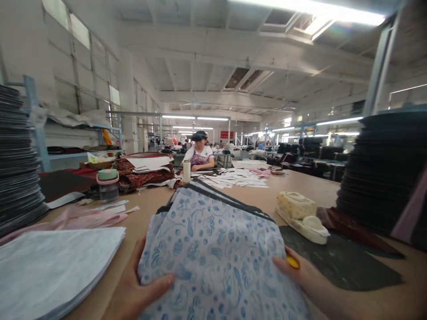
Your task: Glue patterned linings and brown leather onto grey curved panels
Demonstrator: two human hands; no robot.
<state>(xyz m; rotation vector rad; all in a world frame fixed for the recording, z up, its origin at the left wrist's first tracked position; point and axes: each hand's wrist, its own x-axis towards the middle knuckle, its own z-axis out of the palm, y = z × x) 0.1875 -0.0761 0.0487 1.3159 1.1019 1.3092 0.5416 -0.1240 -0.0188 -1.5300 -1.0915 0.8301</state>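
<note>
A stack of blue-and-white printed fabric pieces (213,253), with dark layers showing along its far edge, is held up in front of me at a tilt. My left hand (143,278) grips its left edge, thumb on the printed face and fingers behind. At the right edge my right hand (305,271) grips the same stack, thumb on top and its other fingers mostly hidden. A small yellow object (292,262) shows at the right hand; what it is I cannot make out.
White sheets (56,266) are piled at the left. Tall dark stacks (380,173) (16,164) rise at both sides. A cream-coloured block-shaped device (300,213) rests near a dark sheet (340,258). A lidded jar (108,184) stands ahead left; a person (199,153) sits across the table.
</note>
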